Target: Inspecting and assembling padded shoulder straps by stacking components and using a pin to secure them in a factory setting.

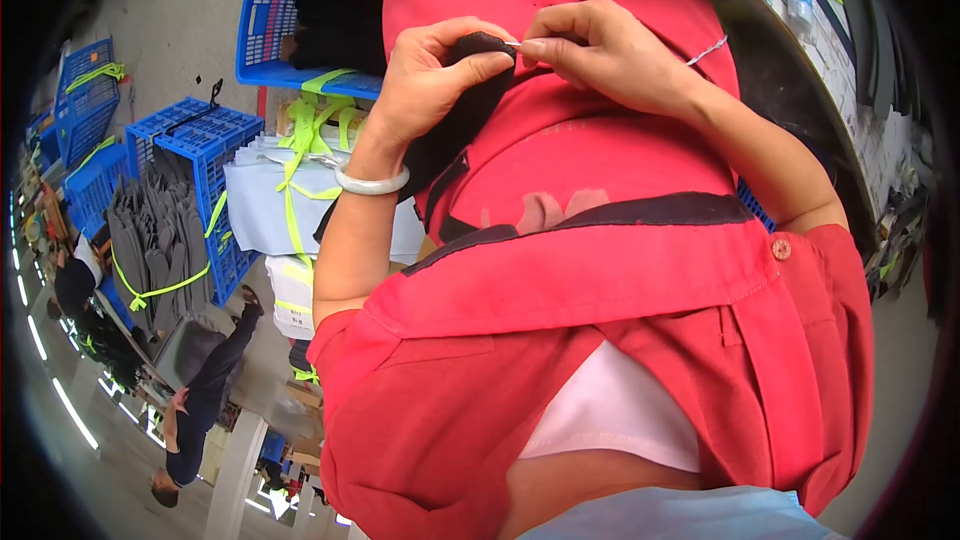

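My left hand (pixel 425 80) is closed round a strip of black cloth (pixel 480 95), pinching its upper edge between thumb and fingers. The strip hangs down over my red apron (pixel 600 155). Close beside it, my right hand (pixel 610 55) pinches a thin, pale, needle-like thing (pixel 513 43) that meets the cloth's edge. Most of this thing is hidden by my fingertips, so I cannot tell its exact kind. A twisted whitish strand (pixel 708 50) shows beyond my right wrist, against the apron.
Beyond my left hand stands a blue crate (pixel 268 25) holding dark pieces. Left of me are a tied stack of pale sheets (pixel 265 200), another blue crate (pixel 215 135) and bundled grey pieces (pixel 160 235). A bench edge (pixel 800 50) runs along the right. A person (pixel 205 395) is farther off.
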`<state>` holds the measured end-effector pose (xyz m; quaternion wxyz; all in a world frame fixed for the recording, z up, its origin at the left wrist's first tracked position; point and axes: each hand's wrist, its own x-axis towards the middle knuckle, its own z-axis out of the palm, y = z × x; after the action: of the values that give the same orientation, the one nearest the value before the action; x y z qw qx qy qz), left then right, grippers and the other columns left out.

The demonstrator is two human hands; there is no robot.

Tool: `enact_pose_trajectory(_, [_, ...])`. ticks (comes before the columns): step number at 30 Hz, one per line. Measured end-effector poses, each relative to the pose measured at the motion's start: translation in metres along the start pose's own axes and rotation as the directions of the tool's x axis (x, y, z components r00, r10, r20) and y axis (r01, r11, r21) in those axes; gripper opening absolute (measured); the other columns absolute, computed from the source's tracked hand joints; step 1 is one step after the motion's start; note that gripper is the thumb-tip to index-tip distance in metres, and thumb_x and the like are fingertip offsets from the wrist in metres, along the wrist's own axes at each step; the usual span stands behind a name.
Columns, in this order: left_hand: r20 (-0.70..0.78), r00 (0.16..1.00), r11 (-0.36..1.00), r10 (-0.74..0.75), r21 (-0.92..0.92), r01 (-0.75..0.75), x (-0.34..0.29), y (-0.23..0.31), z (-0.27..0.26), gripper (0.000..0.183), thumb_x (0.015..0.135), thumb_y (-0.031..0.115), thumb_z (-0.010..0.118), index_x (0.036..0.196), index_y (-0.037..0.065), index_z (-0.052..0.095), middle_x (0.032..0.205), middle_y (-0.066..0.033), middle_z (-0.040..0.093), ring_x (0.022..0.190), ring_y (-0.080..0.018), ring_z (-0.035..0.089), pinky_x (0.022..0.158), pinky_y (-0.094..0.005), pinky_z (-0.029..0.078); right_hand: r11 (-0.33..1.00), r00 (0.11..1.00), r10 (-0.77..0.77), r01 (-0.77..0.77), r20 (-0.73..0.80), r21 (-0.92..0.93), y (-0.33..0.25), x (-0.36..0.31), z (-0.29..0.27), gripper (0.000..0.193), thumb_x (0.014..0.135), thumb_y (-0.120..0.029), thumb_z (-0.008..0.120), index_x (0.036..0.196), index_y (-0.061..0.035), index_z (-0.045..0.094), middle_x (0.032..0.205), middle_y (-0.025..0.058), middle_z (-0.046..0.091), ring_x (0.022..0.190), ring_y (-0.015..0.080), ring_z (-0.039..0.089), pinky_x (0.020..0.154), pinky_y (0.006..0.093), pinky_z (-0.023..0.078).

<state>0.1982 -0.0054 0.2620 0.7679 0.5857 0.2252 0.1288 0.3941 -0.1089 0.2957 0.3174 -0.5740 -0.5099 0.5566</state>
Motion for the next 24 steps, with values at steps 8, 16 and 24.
enact_pose_trajectory(8, [-0.053,0.999,0.983,0.007,-0.185,-0.017,0.008,-0.002,-0.001,0.017,0.085,0.007,0.070,0.101,0.000,0.067,0.090,-0.0019,0.068,0.082,-0.0083,0.061,0.076,-0.0214,0.049,0.732,0.963,0.090,-0.236,0.253,0.639,0.018,0.014,-0.016,0.022,0.096,-0.024,0.057,0.093,-0.0032,0.064,0.057,-0.0051,0.043,0.047,0.0018,0.031,0.041,0.0187,0.022])
enact_pose_trajectory(16, [-0.119,0.992,0.964,-0.039,-0.264,0.006,0.008,-0.004,-0.012,0.020,0.085,0.007,0.070,0.103,0.000,0.067,0.091,-0.0023,0.068,0.083,-0.0092,0.062,0.078,-0.0215,0.049,0.989,0.998,0.054,-0.051,-0.015,0.139,-0.004,0.006,-0.021,0.025,0.096,-0.023,0.055,0.093,-0.0007,0.065,0.063,-0.0039,0.048,0.057,0.0029,0.041,0.051,0.0209,0.034])
enact_pose_trajectory(24, [-0.071,0.997,0.979,0.014,-0.200,-0.028,0.017,-0.004,-0.003,0.018,0.085,0.005,0.070,0.102,-0.001,0.067,0.091,-0.0035,0.068,0.083,-0.0097,0.062,0.078,-0.0220,0.050,0.980,0.999,0.041,-0.035,-0.025,0.198,0.002,0.013,-0.011,0.026,0.096,-0.024,0.057,0.092,0.0005,0.064,0.063,-0.0040,0.048,0.055,0.0034,0.040,0.049,0.0208,0.033])
